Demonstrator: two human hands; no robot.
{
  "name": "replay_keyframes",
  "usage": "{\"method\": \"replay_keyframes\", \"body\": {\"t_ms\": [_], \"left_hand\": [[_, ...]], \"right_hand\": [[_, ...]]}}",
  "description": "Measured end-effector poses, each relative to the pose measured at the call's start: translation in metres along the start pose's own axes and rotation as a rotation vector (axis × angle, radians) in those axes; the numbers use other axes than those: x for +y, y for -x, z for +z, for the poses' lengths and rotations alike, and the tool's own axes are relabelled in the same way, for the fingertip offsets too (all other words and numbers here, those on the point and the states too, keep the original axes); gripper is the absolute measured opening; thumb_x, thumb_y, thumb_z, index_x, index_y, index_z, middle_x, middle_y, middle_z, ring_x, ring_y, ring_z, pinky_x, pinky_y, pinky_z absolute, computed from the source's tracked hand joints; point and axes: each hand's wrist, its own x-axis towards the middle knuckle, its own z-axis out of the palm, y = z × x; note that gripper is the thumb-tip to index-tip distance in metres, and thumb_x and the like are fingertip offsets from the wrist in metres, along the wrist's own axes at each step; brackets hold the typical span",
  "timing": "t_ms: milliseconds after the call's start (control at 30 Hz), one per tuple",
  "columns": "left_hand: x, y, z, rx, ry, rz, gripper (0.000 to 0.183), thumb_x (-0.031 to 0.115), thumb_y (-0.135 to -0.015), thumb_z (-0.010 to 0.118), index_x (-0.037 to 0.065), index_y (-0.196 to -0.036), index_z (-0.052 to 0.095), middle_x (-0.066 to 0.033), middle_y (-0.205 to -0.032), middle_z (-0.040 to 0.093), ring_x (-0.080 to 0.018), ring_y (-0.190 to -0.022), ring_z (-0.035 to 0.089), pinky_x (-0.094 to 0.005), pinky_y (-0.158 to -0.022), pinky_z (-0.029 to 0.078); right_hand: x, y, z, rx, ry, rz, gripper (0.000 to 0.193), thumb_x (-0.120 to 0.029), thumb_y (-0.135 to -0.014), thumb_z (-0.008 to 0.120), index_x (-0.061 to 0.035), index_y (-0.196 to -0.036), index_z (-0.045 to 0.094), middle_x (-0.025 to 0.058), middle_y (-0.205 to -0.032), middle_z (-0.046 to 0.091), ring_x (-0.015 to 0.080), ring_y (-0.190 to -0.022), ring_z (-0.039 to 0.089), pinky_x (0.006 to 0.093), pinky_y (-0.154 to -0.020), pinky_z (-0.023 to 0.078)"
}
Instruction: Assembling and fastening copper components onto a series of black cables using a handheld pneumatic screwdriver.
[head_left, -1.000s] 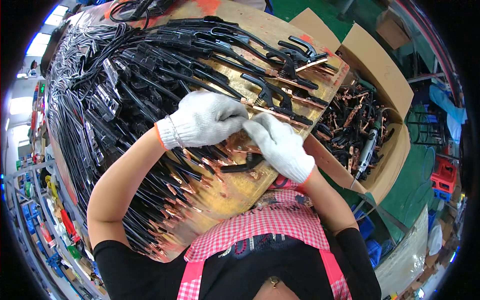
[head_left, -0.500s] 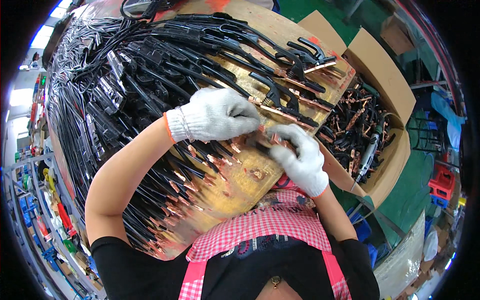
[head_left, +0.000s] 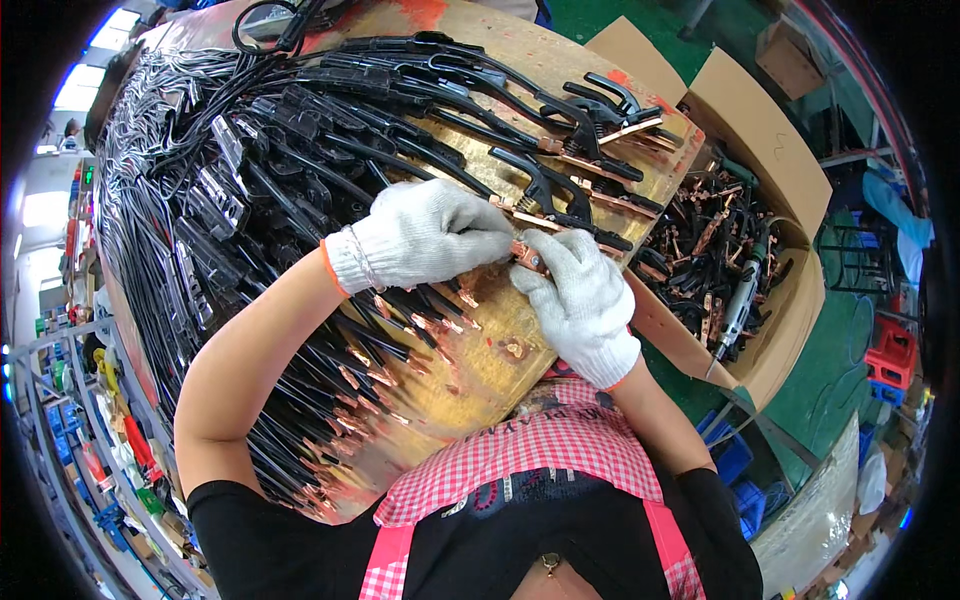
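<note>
Both my hands wear white knitted gloves and meet above the wooden tabletop (head_left: 480, 370). Between their fingertips shows a small copper fitting (head_left: 528, 257) with a screw-like spot on it. My right hand (head_left: 580, 300) pinches this fitting from the right, thumb and fingers closed around it. My left hand (head_left: 435, 235) is closed at the fitting's left end; whatever lies inside its fingers is hidden. Just beyond the hands lie black-handled electrode holders (head_left: 545, 190) with copper jaws. Black cables with bare copper ends (head_left: 380, 375) spread below my left forearm.
A heap of black cables (head_left: 140, 220) with black plastic handles (head_left: 300, 120) covers the table's left and far side. Right of the table stands an open cardboard box (head_left: 790, 330), holding many copper-and-black parts and a power screwdriver (head_left: 738, 305). Red and blue stools (head_left: 888, 360) stand farther right.
My right hand has turned and moved slightly left, closing in on the copper fitting, which now shows more sharply. My left hand stays nearly in place.
</note>
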Motion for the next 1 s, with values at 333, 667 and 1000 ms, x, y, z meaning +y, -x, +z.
{"method": "replay_keyframes", "body": {"t_ms": [333, 667, 1000], "left_hand": [[-0.010, -0.003, 0.004, -0.029, -0.201, 0.106, 0.027, 0.035, -0.092, 0.068, 0.013, -0.104, 0.077, -0.0110, -0.088, 0.074, -0.0252, -0.081, 0.072, -0.0335, -0.074, 0.056], [0.017, -0.007, -0.009, -0.241, -0.190, -0.145, 0.030, 0.038, -0.095, 0.062, 0.013, -0.104, 0.077, -0.0099, -0.088, 0.073, -0.0243, -0.081, 0.071, -0.0339, -0.078, 0.055], [0.006, -0.008, -0.006, -0.254, -0.330, 0.002, 0.031, 0.035, -0.095, 0.053, 0.013, -0.097, 0.075, -0.0119, -0.090, 0.072, -0.0286, -0.089, 0.070, -0.0382, -0.083, 0.055]], "right_hand": [[0.004, 0.000, 0.004, -0.035, 0.036, -0.047, 0.042, -0.029, -0.082, 0.074, -0.0153, -0.121, 0.064, 0.0062, -0.101, 0.062, 0.0286, -0.088, 0.065, 0.0416, -0.075, 0.052], [0.021, -0.020, 0.001, -0.100, 0.040, -0.303, 0.045, -0.029, -0.078, 0.073, -0.0143, -0.119, 0.064, 0.0055, -0.098, 0.063, 0.0281, -0.083, 0.065, 0.0419, -0.070, 0.053], [0.022, -0.026, 0.005, -0.101, 0.045, -0.370, 0.031, -0.035, -0.089, 0.066, -0.0133, -0.110, 0.065, 0.0046, -0.091, 0.059, 0.0256, -0.079, 0.066, 0.0393, -0.064, 0.054]]}}
